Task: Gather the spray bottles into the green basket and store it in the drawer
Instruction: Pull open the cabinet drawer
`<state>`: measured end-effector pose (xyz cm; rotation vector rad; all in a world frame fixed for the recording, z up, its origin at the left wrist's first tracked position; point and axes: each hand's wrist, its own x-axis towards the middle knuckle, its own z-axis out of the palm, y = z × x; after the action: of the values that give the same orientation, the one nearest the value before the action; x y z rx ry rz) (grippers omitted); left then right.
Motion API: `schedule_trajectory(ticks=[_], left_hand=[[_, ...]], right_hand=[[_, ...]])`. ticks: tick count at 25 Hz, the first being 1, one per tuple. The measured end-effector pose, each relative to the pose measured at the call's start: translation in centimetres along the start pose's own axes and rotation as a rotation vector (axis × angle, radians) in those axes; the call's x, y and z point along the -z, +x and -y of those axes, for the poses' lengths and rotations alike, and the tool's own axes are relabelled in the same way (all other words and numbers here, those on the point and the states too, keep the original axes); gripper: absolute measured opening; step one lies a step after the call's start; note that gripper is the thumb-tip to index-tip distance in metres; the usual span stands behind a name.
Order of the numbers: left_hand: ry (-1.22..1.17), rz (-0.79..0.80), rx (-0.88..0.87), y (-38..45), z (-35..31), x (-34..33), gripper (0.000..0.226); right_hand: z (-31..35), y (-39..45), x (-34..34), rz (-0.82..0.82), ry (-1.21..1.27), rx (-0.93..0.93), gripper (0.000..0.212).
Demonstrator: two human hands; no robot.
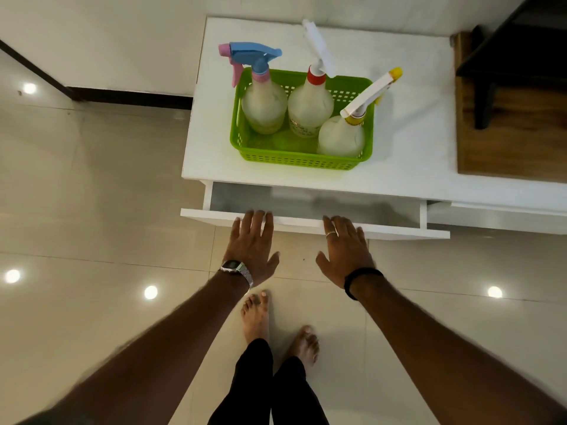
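Note:
A green basket (294, 161) stands on the white cabinet top (408, 154). Three spray bottles stand upright inside it: one with a blue and pink trigger (263, 108), one with a red collar and white trigger (310, 108), one with a yellow and white trigger (342, 136). Below the top, the white drawer (395, 232) is pulled partly out and looks empty inside. My left hand (253, 246) and my right hand (345, 250) are flat with fingers spread, fingertips at the drawer's front panel. Neither holds anything.
A wooden board (509, 148) lies on the cabinet's right end under a dark frame (497, 56). A second closed drawer front (497, 216) sits to the right. My bare feet (276, 326) stand on the glossy tiled floor just before the drawer.

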<state>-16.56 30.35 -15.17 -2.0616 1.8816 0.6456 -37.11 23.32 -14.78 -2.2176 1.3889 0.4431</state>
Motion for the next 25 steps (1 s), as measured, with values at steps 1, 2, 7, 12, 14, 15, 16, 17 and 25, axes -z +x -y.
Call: schedule_trajectory(ticks=[1, 2, 7, 12, 14, 15, 16, 17, 25], left_hand=[[-0.008, 0.019, 0.012, -0.9, -0.4, -0.4, 0.092], [-0.014, 0.047, 0.025, -1.8, -0.7, -0.7, 0.093], [-0.019, 0.140, 0.016, -6.8, -1.6, -2.9, 0.092], [-0.124, 0.100, -0.012, -12.4, -2.5, -4.7, 0.089], [-0.116, 0.172, 0.001, -14.0, -3.0, -5.3, 0.092], [-0.096, 0.205, 0.010, -14.5, -3.2, -5.7, 0.094], [-0.075, 0.239, 0.019, -15.2, -3.4, -6.0, 0.095], [-0.069, 0.255, 0.027, -15.8, -3.6, -6.2, 0.097], [-0.055, 0.232, -0.028, -19.8, -4.3, -7.0, 0.099]], right_hand=[[0.0, -0.9, -0.3, 0.018, 0.011, 0.002, 0.079], [0.1, -1.9, -0.7, 0.038, 0.023, 0.001, 0.080], [0.6, -7.1, -2.8, 0.123, 0.056, 0.009, 0.082], [1.0, -12.1, -5.3, 0.198, 0.057, 0.040, 0.084], [1.2, -14.0, -6.3, 0.201, 0.065, 0.037, 0.082], [1.3, -14.7, -6.7, 0.204, 0.071, 0.035, 0.081], [1.5, -15.5, -7.2, 0.211, 0.075, 0.032, 0.079], [1.6, -16.2, -7.6, 0.217, 0.077, 0.027, 0.078], [2.1, -19.6, -9.4, 0.253, 0.057, 0.014, 0.078]])
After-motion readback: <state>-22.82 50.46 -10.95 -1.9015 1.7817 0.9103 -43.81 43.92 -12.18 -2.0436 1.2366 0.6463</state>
